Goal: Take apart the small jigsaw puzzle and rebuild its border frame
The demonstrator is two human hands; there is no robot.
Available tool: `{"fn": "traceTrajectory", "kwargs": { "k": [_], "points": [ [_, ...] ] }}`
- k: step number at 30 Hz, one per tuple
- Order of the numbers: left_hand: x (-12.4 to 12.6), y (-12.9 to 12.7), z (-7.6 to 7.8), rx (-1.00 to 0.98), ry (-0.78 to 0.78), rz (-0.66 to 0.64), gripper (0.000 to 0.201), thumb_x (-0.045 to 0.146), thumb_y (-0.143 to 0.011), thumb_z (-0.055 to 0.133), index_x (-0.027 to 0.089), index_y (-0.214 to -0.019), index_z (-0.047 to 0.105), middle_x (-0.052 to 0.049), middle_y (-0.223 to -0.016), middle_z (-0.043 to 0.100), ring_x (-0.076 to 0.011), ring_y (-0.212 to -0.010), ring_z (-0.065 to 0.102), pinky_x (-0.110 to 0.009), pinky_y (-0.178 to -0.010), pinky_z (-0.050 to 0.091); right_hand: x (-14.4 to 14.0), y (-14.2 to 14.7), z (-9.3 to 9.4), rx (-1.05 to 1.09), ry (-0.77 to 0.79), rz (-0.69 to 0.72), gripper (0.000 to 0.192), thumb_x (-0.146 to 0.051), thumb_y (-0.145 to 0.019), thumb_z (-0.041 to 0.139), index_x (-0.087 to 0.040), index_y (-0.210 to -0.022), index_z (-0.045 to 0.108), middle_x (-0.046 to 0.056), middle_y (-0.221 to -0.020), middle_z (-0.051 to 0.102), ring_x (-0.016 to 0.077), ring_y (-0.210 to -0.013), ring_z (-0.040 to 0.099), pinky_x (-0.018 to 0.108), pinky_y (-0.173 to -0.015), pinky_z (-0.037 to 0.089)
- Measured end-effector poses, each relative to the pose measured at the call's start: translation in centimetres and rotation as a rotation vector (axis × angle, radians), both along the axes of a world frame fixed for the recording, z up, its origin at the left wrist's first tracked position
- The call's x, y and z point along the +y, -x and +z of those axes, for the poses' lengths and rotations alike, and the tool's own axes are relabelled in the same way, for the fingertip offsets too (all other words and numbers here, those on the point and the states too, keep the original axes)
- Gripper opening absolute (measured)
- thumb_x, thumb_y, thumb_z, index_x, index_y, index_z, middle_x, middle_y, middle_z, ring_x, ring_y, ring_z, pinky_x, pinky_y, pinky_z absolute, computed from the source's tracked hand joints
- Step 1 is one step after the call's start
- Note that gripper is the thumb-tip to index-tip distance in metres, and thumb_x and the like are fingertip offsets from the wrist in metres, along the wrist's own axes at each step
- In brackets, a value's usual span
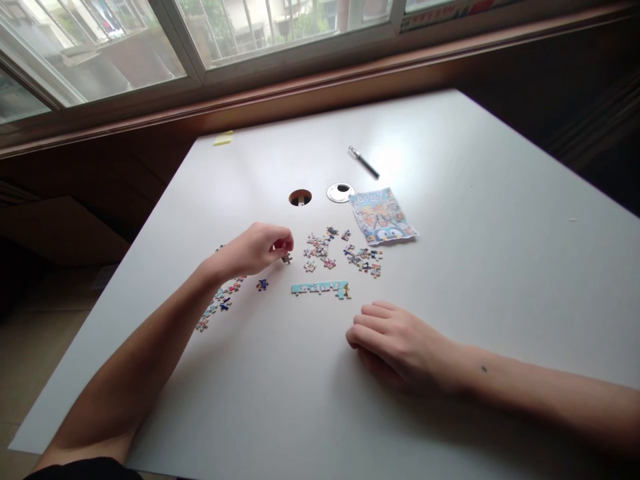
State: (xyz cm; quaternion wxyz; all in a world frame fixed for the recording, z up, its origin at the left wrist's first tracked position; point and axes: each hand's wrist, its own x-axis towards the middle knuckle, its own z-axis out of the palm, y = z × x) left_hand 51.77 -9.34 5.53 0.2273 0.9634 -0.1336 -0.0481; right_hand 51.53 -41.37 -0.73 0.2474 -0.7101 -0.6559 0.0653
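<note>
My left hand (267, 247) is closed in a pinch on a small puzzle piece (287, 258), just above or at the tabletop. Below it lies a lone blue puzzle piece (263, 285). A joined strip of light-blue puzzle pieces (320, 288) lies between my hands. Loose pieces form a heap (317, 247) in the middle and another pile (364, 260) to its right. More pieces (220, 300) spread out left, partly hidden behind my left forearm. My right hand (395, 340) rests on the table with fingers curled; its fingertips and anything under them are hidden.
A creased picture sheet (384, 217) lies beyond the pieces on the white table (500, 267). Behind it are a pen (364, 162), a round metal cover (340, 193) and an open cable hole (301, 198). A yellow slip (223, 138) sits at the far left edge, below the window.
</note>
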Motion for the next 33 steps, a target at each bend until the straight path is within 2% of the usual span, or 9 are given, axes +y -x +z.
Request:
{"fn": "traceTrajectory", "kwargs": {
  "k": [4, 9, 12, 15, 18, 22, 24, 28, 33],
  "points": [
    [-1.0, -0.2, -1.1, -0.124, -0.029, -0.065, 0.011, 0.016, -0.087, 0.059, 0.017, -0.083, 0.068, -0.002, -0.084, 0.068, -0.0125, -0.073, 0.061, -0.025, -0.070, 0.048, 0.1, 0.0, 0.1, -0.002, -0.017, -0.001, 0.010, -0.010, -0.087, 0.044, -0.019, -0.088, 0.048, 0.002, -0.077, 0.052, 0.0161, -0.070, 0.036, 0.029, -0.069, 0.030],
    [-3.6, -1.5, -1.3, -0.278, -0.064, -0.152, 0.017, 0.016, -0.092, 0.058, 0.020, -0.099, 0.074, -0.006, -0.097, 0.070, -0.0171, -0.089, 0.063, -0.030, -0.081, 0.049, 0.0, 0.1, 0.2, -0.006, -0.016, -0.006, 0.009, -0.011, -0.087, 0.045, -0.020, -0.086, 0.048, 0.002, -0.077, 0.052, 0.0164, -0.069, 0.037, 0.029, -0.068, 0.030],
    [-4.7, -2.5, -1.6, -0.256, -0.137, -0.200, 0.012, 0.017, -0.090, 0.064, 0.020, -0.094, 0.075, -0.006, -0.094, 0.070, -0.0173, -0.084, 0.063, -0.031, -0.079, 0.048, 0.0, 0.1, 0.2, -0.006, -0.017, -0.006, 0.010, -0.011, -0.087, 0.045, -0.020, -0.086, 0.048, 0.002, -0.076, 0.052, 0.0165, -0.069, 0.036, 0.029, -0.068, 0.029],
    [-4.5, -3.1, -1.5, -0.161, -0.114, -0.212, 0.007, 0.019, -0.088, 0.067, 0.017, -0.091, 0.073, -0.005, -0.092, 0.069, -0.0149, -0.078, 0.062, -0.028, -0.075, 0.047, 0.0, 0.1, 0.2, -0.010, -0.011, -0.007, 0.009, -0.011, -0.087, 0.045, -0.020, -0.085, 0.048, 0.002, -0.076, 0.052, 0.0164, -0.069, 0.036, 0.029, -0.068, 0.029],
    [-3.5, -3.4, -0.7, -0.101, -0.047, -0.202, 0.011, 0.024, -0.087, 0.068, 0.016, -0.092, 0.072, -0.005, -0.092, 0.069, -0.0139, -0.078, 0.061, -0.027, -0.074, 0.047, 0.0, 0.1, 0.2, -0.015, -0.004, -0.004, 0.008, -0.012, -0.087, 0.046, -0.019, -0.086, 0.048, 0.002, -0.077, 0.052, 0.0162, -0.070, 0.037, 0.030, -0.068, 0.028],
    [-3.1, -4.2, 0.0, -0.122, 0.013, -0.126, 0.012, 0.027, -0.087, 0.067, 0.017, -0.089, 0.073, -0.004, -0.084, 0.070, -0.0146, -0.079, 0.061, -0.027, -0.073, 0.046, -0.1, 0.1, 0.4, -0.015, -0.010, -0.001, 0.008, -0.011, -0.085, 0.047, -0.019, -0.086, 0.048, 0.001, -0.078, 0.053, 0.0160, -0.070, 0.036, 0.030, -0.068, 0.029],
    [-3.7, -4.8, -0.2, -0.151, 0.035, -0.136, 0.010, 0.025, -0.086, 0.068, 0.016, -0.089, 0.073, -0.004, -0.086, 0.070, -0.0142, -0.079, 0.062, -0.028, -0.074, 0.047, 0.0, 0.1, 0.4, -0.016, -0.014, -0.003, 0.008, -0.011, -0.085, 0.047, -0.019, -0.086, 0.048, 0.001, -0.077, 0.053, 0.0159, -0.070, 0.036, 0.030, -0.068, 0.029],
    [-4.7, -5.5, -0.9, -0.166, 0.000, -0.223, 0.009, 0.021, -0.085, 0.070, 0.017, -0.092, 0.075, -0.005, -0.093, 0.071, -0.0136, -0.077, 0.063, -0.028, -0.074, 0.048, 0.1, 0.0, 0.5, -0.018, -0.007, -0.003, 0.008, -0.012, -0.086, 0.046, -0.019, -0.086, 0.049, 0.002, -0.077, 0.053, 0.0160, -0.069, 0.036, 0.030, -0.067, 0.028],
    [-3.8, -5.4, -1.0, -0.219, -0.083, -0.237, 0.014, 0.017, -0.085, 0.072, 0.024, -0.095, 0.079, -0.004, -0.094, 0.072, -0.0154, -0.080, 0.065, -0.030, -0.078, 0.048, 0.1, 0.0, 0.5, -0.006, 0.003, 0.002, 0.008, -0.011, -0.086, 0.046, -0.019, -0.085, 0.049, 0.002, -0.076, 0.053, 0.0163, -0.070, 0.036, 0.030, -0.067, 0.029]
  ]
}}
